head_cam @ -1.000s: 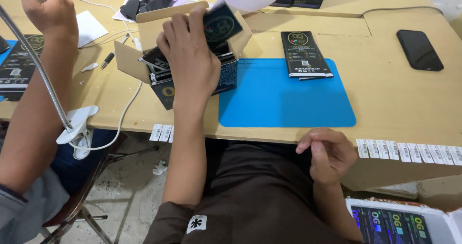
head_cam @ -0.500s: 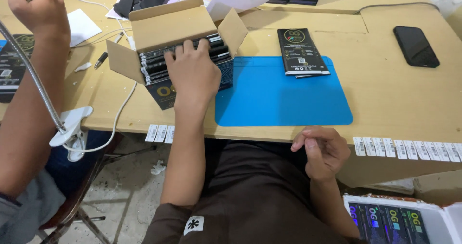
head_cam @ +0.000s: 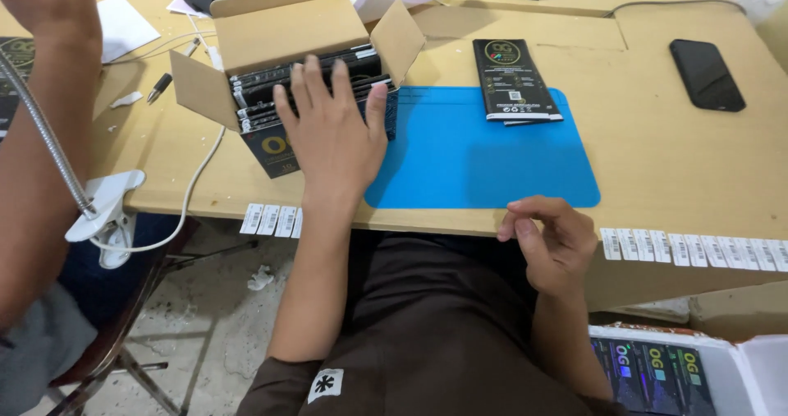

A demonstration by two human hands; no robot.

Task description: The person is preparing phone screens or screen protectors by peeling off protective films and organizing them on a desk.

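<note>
- Head view, left centre of the frame: the left hand (head_cam: 332, 133) lies palm-down with fingers spread over the open cardboard box (head_cam: 279, 34), the fingertips resting on the top edges of the flat black packages (head_cam: 304, 83) stood on edge inside; the hand grips nothing, and the pose reads as pressing or levelling the row.
- The box sits on the wooden table (head_cam: 657, 178), its flaps folded outward so that the contents stay reachable from above; its lower right corner touches the blue work mat (head_cam: 484, 165).
- Lower right of centre: the right hand (head_cam: 550, 243) hangs just below the table's front edge, fingers loosely curled and empty, thumb and forefinger near each other; it is close to the mat's lower edge but apart from it.
- Upper centre: a small stack of black packages (head_cam: 513, 79) lies flat across the mat's top edge, within reach of either hand.
- Front edge of the table: white barcode labels (head_cam: 698, 248) are stuck in a row, apparently for easy peeling.
- Upper right: a black phone (head_cam: 706, 73) lies face-up, well apart from the hands.
- Left edge: another person's arm (head_cam: 33, 137) and a clamp lamp (head_cam: 103, 211).
</note>
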